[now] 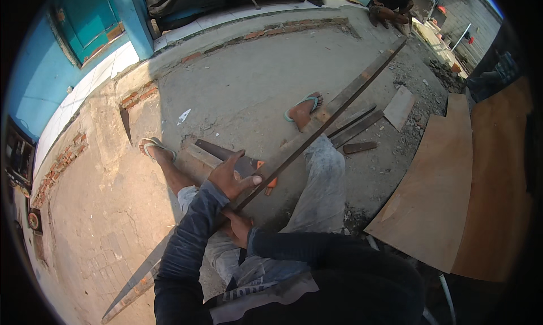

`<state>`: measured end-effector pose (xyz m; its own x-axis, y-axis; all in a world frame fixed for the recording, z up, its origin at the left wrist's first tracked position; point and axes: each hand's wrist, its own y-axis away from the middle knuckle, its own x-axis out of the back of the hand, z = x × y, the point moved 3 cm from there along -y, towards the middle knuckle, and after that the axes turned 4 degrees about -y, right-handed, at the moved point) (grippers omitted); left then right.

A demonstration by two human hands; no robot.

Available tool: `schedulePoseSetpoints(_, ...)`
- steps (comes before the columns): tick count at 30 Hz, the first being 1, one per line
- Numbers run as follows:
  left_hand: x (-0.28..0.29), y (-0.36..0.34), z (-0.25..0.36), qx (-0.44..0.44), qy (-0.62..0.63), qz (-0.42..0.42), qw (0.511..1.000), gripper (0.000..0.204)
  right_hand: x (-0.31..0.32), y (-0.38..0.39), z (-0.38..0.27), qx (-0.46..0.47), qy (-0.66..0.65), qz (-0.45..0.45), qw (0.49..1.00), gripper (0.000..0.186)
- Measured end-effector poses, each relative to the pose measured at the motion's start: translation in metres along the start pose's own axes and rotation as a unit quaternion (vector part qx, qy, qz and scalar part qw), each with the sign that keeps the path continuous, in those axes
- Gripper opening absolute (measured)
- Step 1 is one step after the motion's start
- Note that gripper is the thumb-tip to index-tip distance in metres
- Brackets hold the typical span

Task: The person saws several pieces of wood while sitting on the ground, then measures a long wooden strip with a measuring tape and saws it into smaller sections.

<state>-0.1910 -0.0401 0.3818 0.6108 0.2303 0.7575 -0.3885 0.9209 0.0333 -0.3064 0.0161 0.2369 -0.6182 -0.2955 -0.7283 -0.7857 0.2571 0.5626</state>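
You're apparently steadying the long beam (325,115), left hand (228,177) spread at its edge, right hand (240,227) curled below, hold unclear; moving it likely calls for both.

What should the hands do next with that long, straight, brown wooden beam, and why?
Maybe gently close the bare left hand around the long, straight, brown wooden beam to steady it. Its thumb and fingers look spread, and the beam stretches far past both hands. The bare right hand is close by, but its grip is partly hidden.
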Motion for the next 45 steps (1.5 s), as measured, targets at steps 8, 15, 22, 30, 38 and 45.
schedulePoseSetpoints(8,-0.113,-0.036,-0.029,0.072,0.128,-0.249,0.957,0.059,0.09,-0.033,0.01,-0.089,0.559,-0.384,0.729,0.069)
schedulePoseSetpoints(15,-0.076,0.042,-0.129,0.169,0.263,-0.329,0.891,0.058,0.177,-0.019,-0.157,0.053,0.215,0.06,0.973,0.076)
schedulePoseSetpoints(22,-0.069,0.154,-0.151,0.318,0.339,-0.327,0.822,0.021,0.162,-0.035,-0.16,0.105,0.076,-0.084,0.988,0.081)
schedulePoseSetpoints(30,-0.07,0.182,-0.128,0.047,0.108,-0.133,0.984,0.015,0.184,-0.057,-0.142,0.089,0.088,-0.022,0.992,0.078)
schedulePoseSetpoints(38,-0.074,0.161,-0.12,0.312,0.446,-0.204,0.814,0.018,0.167,-0.049,-0.152,0.08,0.102,-0.03,0.991,0.083)
schedulePoseSetpoints(45,-0.089,0.159,-0.141,0.326,0.425,-0.252,0.806,0.016,0.171,-0.049,-0.151,0.076,0.116,-0.031,0.99,0.088)
